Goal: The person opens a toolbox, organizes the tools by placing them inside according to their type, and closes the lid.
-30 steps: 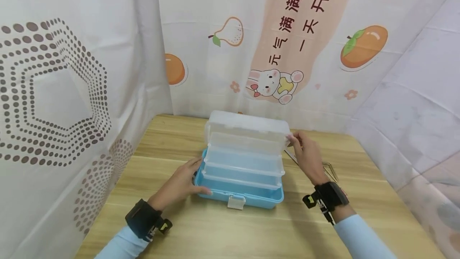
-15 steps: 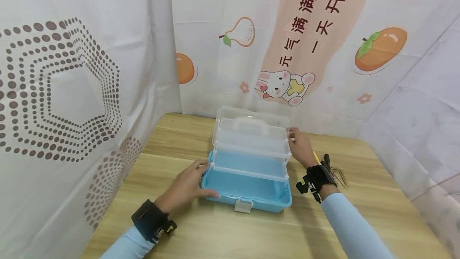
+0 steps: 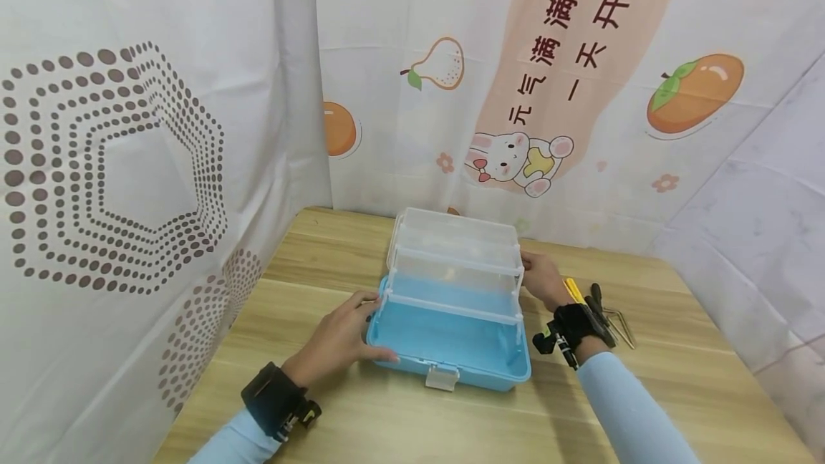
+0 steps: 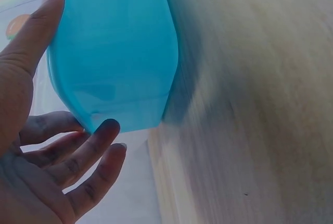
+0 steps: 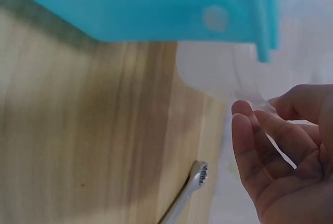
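Note:
A light-blue toolbox [image 3: 480,378] stands open on the table, its clear latch [image 3: 442,378] hanging at the front. Clear trays [image 3: 454,263] are fanned out in steps above and behind the base. My left hand [image 3: 341,335] grips the toolbox's left end, thumb at the front of the rim and fingers at the back corner; the left wrist view shows the smooth end wall [image 4: 114,52] between them. Behind the trays, my right hand [image 3: 544,279] pinches the edge of the clear lid [image 5: 208,70] between thumb and fingers. Most of the lid is hidden by the trays in the head view.
Right of the toolbox lie a yellow-handled tool [image 3: 575,291], a black-handled tool [image 3: 596,296] and a bent brass-coloured rod [image 3: 621,328]. A metal tool [image 5: 190,185] shows below my right hand in its wrist view. A printed curtain [image 3: 387,177] hangs behind the table.
The lid has swung back and down behind the toolbox, and the trays have spread backward with it. My right hand has followed the lid; the left keeps its place on the toolbox.

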The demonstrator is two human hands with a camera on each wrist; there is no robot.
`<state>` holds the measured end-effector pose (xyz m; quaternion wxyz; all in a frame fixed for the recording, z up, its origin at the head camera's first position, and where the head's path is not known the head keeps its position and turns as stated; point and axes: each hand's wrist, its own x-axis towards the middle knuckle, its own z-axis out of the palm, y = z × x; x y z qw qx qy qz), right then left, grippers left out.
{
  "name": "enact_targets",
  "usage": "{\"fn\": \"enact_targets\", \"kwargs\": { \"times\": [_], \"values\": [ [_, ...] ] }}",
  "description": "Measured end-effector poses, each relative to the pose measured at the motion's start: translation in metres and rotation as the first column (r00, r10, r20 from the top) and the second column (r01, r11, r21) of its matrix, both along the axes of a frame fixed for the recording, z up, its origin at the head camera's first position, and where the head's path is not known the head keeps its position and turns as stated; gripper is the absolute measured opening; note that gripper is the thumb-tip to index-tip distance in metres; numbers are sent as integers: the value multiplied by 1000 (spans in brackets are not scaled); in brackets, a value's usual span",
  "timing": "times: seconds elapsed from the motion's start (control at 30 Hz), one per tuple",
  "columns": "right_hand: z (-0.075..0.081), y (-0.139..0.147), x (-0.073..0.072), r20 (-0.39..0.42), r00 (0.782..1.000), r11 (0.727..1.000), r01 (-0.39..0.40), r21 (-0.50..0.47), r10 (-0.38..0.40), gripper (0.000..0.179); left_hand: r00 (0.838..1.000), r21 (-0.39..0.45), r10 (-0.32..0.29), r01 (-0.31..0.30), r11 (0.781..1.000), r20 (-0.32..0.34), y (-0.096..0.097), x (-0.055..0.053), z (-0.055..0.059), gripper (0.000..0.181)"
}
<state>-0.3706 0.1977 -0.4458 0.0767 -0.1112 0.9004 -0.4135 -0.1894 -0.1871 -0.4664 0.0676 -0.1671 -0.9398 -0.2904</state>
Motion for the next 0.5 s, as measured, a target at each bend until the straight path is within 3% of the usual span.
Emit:
{"fn": "enact_targets", "kwargs": {
  "times": [0.5],
  "values": [
    [-15,1,3,-3,1000,998,2,58,-2,45,999,3,-20,20,1000,37,1,1,-1,115]
  ]
}}
